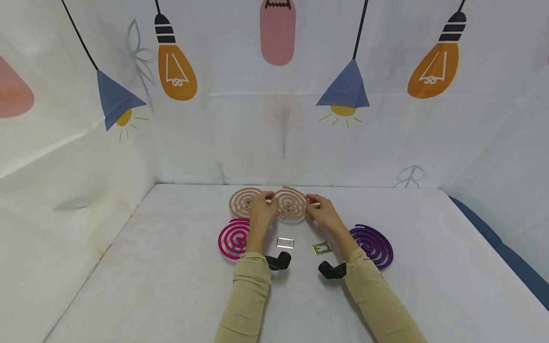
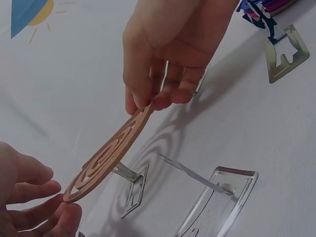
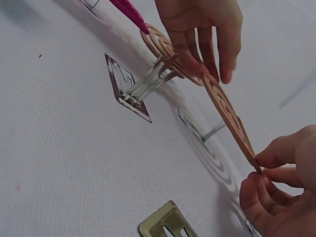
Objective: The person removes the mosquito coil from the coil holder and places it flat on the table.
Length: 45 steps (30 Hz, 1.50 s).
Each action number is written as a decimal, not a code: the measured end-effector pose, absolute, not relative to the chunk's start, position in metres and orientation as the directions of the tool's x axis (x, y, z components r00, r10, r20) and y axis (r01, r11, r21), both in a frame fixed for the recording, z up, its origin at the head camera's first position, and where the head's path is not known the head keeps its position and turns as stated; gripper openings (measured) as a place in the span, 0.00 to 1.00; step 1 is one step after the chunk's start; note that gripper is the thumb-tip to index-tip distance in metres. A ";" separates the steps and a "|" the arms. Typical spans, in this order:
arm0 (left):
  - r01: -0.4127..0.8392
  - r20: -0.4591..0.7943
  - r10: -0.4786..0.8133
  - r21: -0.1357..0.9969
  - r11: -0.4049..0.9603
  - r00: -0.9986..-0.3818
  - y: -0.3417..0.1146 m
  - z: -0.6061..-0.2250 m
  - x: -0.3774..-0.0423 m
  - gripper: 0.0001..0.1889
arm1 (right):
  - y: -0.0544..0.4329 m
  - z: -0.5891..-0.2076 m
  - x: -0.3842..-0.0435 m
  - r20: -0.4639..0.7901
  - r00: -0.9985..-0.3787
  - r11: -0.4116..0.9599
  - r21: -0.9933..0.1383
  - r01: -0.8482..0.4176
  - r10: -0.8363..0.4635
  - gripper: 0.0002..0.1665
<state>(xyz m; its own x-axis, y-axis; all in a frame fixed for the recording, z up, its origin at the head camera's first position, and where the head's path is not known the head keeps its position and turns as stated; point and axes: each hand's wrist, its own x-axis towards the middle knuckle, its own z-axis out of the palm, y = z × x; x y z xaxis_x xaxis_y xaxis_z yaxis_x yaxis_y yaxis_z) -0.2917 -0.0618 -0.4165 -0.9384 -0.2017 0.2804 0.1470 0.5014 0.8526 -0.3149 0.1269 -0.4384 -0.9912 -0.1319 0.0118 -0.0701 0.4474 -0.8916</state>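
Observation:
Both hands hold a tan mosquito coil (image 1: 290, 204) by its opposite edges, tilted above the table. My left hand (image 1: 262, 214) pinches its left edge, and my right hand (image 1: 323, 210) pinches its right edge. In the left wrist view the coil (image 2: 106, 158) appears nearly edge-on, above an upright prong of a metal coil stand (image 2: 132, 197). The right wrist view also shows this stand's prong (image 3: 213, 131) beneath the coil, apart from it. Another tan coil (image 1: 241, 202) is just left, partly behind my left hand.
A pink coil (image 1: 231, 238) lies left of my left forearm, and a purple coil (image 1: 375, 247) is right of my right forearm. Between the forearms stand a silver metal stand (image 1: 285, 243) and a gold-coloured one (image 1: 322, 247). A printed curtain (image 1: 240, 143) hangs behind the white table (image 1: 171, 267).

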 end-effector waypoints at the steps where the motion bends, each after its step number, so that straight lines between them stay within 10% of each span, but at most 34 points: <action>1: 0.151 0.283 -0.199 0.852 0.501 -0.938 -0.062 -0.417 -0.292 0.14 | 0.127 -0.438 -0.315 0.011 -0.991 0.447 -0.892 -0.070 -0.133 0.29; 45: 0.183 0.240 -0.053 0.849 0.495 -0.969 -0.062 -0.413 -0.295 0.09 | 0.153 -0.426 -0.298 0.182 -0.970 0.531 -0.813 -0.239 -0.158 0.29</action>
